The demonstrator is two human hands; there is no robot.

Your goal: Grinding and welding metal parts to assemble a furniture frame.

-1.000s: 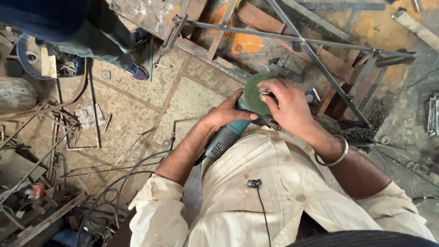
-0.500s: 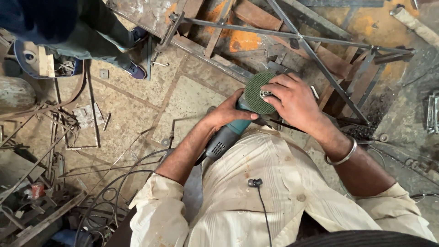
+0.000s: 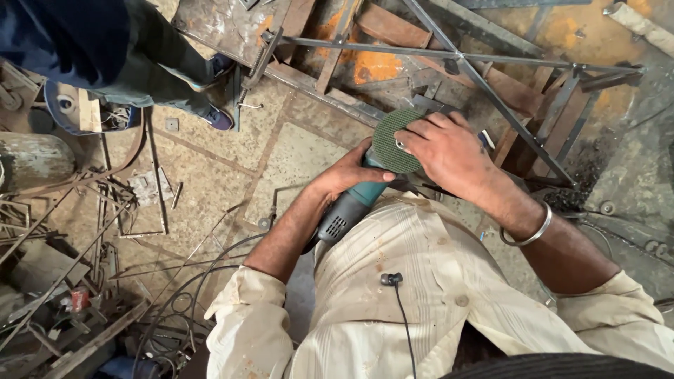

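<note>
Left hand (image 3: 349,173) wraps the teal body of the angle grinder (image 3: 351,203), grip closed around it, tool held against the person's chest at frame centre. Right hand (image 3: 449,156) lies flat over the green abrasive disc (image 3: 390,140), fingers spread on its face and thumb at the hub (grip loose, pressing rather than clenching). Steel bangle (image 3: 526,231) on the right wrist. Welded steel rod frame (image 3: 491,77) at 1 o'clock, just beyond the disc. Another person's legs (image 3: 151,67) at 11 o'clock. Scrap rods and cables (image 3: 105,281) at 8 o'clock on the tiled floor (image 3: 210,161).
</note>
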